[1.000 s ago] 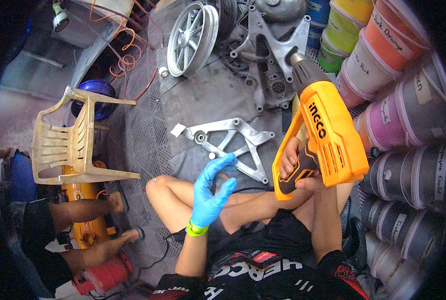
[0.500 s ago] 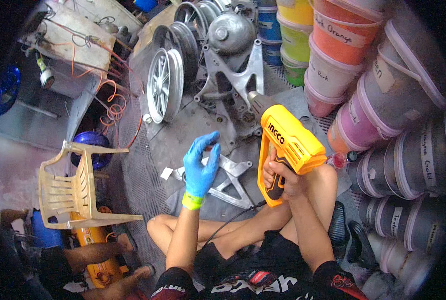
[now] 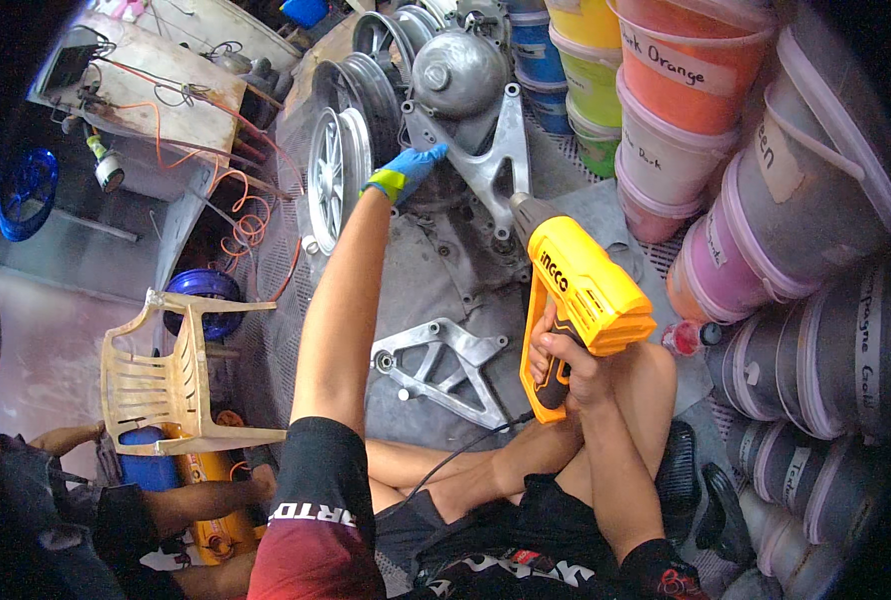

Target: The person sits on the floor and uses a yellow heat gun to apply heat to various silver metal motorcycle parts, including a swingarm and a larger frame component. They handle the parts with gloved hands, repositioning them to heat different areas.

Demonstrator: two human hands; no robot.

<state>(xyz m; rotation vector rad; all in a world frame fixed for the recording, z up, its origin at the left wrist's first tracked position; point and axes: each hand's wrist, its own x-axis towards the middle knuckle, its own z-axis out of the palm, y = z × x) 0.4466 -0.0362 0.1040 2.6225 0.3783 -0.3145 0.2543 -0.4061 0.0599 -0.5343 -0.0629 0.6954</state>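
Observation:
My right hand [image 3: 568, 362] grips the handle of a yellow and black heat gun [image 3: 594, 292]. Its metal nozzle tilts up and left, close to the lower right leg of a silver metal bracket [image 3: 488, 172]. My left hand [image 3: 412, 176], in a blue glove with a yellow-green cuff, is stretched forward to that bracket's left side. Its fingers are closed at the bracket's edge; part of their hold is hidden. A second silver bracket [image 3: 478, 350] lies flat on the grey sheet, nearer to my crossed legs. A black cord [image 3: 466, 440] runs from the heat gun across my lap.
Silver wheel rims [image 3: 338, 170] and a rounded metal casing [image 3: 458, 75] stand at the far side. Stacked paint buckets [image 3: 681, 150] line the right. On the left are a beige plastic chair [image 3: 156, 375], an orange coiled hose [image 3: 236, 215] and another person's legs [image 3: 196, 505].
My left hand has moved forward from above the lower bracket to the far bracket, its fingers closing there. The heat gun stays nearly in place. The far bracket appears slightly shifted.

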